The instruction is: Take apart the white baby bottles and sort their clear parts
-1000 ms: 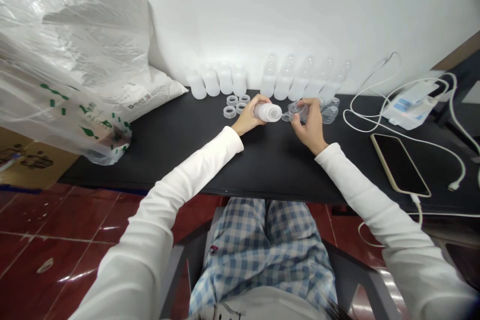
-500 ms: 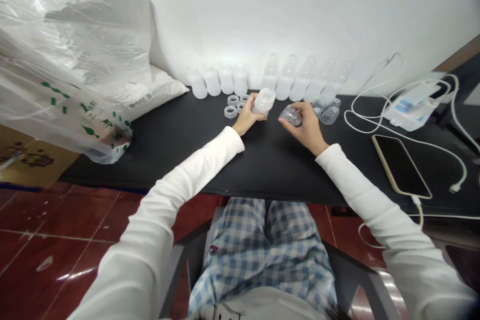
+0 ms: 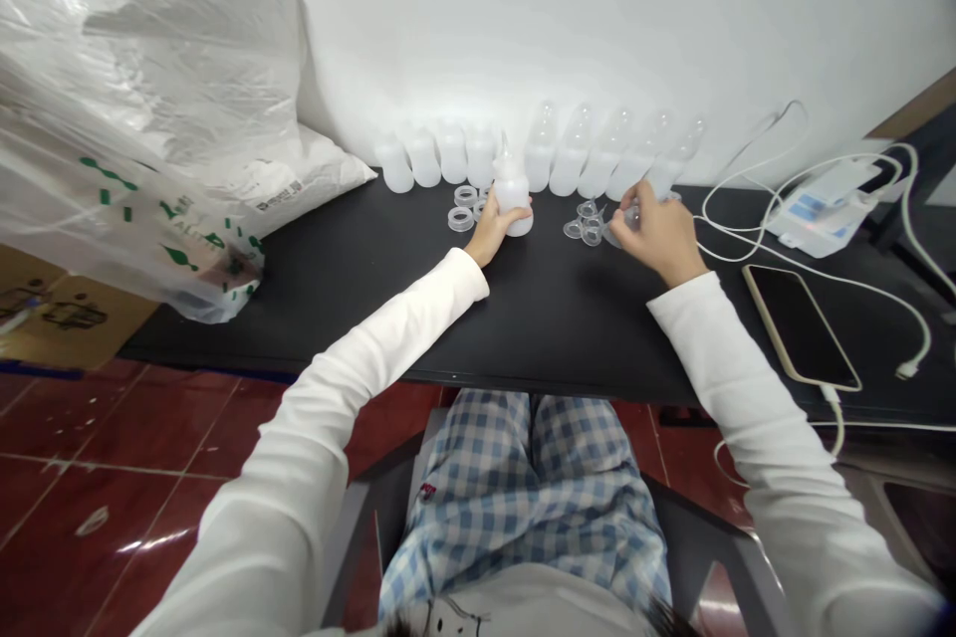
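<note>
Gripping the white bottle (image 3: 512, 191) upright, the left hand (image 3: 493, 231) has its fingers wrapped round the body; off to the right, the right hand (image 3: 658, 231) bends its fingers over a clear cup (image 3: 611, 233), though I can't tell whether they pinch it. Between the hands lie small clear teats (image 3: 590, 231), and white rings (image 3: 461, 219) sit just left of the bottle. All this is on a black table (image 3: 358, 299) against a white wall (image 3: 597, 10), four bottles (image 3: 395, 171) and five capped ones (image 3: 569, 171) lined along the back, red tiles (image 3: 105, 508) below. Bags (image 3: 171, 50) crowd the left end; a phone (image 3: 803, 328) and a cable (image 3: 906, 369) take the right. Bare black top runs from the hands to the front edge. And a change: half a second ago the bottle showed an open mouth; now a pointed tip crowns it, and the right hand has swung further right.
</note>
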`<state>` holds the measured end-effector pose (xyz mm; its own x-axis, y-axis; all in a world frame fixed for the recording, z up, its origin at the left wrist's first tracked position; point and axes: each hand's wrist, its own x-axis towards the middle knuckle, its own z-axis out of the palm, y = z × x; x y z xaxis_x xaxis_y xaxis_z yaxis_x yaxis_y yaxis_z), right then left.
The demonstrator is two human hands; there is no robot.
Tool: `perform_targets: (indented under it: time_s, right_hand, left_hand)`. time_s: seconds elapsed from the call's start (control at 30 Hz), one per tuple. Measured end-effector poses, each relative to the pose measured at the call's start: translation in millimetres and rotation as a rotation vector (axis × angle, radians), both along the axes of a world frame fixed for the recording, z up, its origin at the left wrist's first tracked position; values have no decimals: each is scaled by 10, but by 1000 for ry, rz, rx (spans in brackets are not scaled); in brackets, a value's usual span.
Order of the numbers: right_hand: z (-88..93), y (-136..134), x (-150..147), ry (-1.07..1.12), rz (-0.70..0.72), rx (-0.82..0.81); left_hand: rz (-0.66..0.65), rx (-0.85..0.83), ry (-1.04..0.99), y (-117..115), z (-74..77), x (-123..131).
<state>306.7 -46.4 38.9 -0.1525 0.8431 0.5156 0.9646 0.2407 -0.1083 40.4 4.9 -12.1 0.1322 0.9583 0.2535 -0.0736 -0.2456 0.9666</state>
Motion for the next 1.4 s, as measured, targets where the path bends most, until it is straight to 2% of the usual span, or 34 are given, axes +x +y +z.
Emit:
perform_targets:
  time_s: [0.23, 0.33, 0.4, 0.6, 0.73, 0.9, 1.03, 1.17, 1.4]
  right_hand:
    - [60, 75, 342, -54, -36, -190]
    - [32, 101, 405, -104, -65, -322]
    - [-6, 127, 438, -117, -76, -354]
    - [-88, 161, 474, -112, -22, -187]
    - [-56, 112, 322, -58, 82, -48]
    - [-119, 97, 88, -96, 187, -104]
    - [-195, 144, 77, -110, 251, -156]
    - [-201, 192, 148, -67, 298, -108]
    - [-141, 154, 163, -16, 291, -110]
  left_hand:
    - [9, 4, 49, 44, -44, 0]
    - [20, 6, 69, 65, -65, -1]
    - [18, 1, 72, 79, -81, -2]
    - [0, 37, 107, 125, -147, -10]
    - [20, 106, 154, 150, -201, -6]
    - [33, 116, 128, 171, -239, 6]
    - [39, 122, 168, 156, -225, 10]
    - [80, 154, 273, 72, -146, 20]
    - [194, 352, 542, -24, -49, 20]
